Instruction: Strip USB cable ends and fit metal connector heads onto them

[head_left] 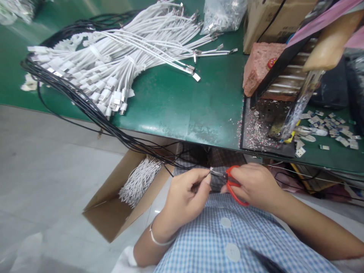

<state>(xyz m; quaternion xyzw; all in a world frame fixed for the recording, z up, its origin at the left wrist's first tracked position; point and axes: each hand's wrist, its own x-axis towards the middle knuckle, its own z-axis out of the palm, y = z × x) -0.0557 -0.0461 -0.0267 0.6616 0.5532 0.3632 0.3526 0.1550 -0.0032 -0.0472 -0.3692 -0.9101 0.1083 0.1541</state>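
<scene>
My left hand [186, 191] is closed in a pinch on the end of a thin black cable [85, 106], held just below the table edge over my lap. My right hand [256, 185] is closed round red-handled scissors [233, 185]. The scissor blades point left and meet the cable end at my left fingertips. The black cables run from there up over the green table [176, 102] in a long loop.
A big bundle of white USB cables [113, 64] lies on the table's left half. A cardboard box [119, 201] with more white cables stands on the floor at left. At right are a brick [257, 68], a dark tray with metal scraps [256, 132], and several small metal connector shells [330, 125].
</scene>
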